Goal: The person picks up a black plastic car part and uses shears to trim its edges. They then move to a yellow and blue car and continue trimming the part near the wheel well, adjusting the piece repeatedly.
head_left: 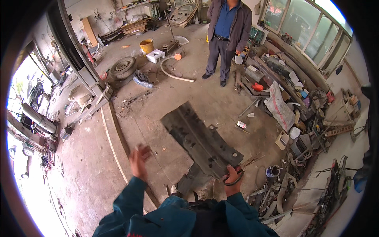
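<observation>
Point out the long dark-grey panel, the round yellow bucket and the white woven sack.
Long dark-grey panel (200, 141): head view, middle of its broad face.
Round yellow bucket (147, 47): head view, its outer wall.
White woven sack (279, 106): head view, middle of its side.

I was in a car-repair workshop: its stained concrete floor (189, 93) held a tyred wheel (123, 67), a stripped car door (183, 15) stood toward the back, a steel column (72, 43) rose to my left, and scrap metal (271, 200) crowded the right side.
</observation>
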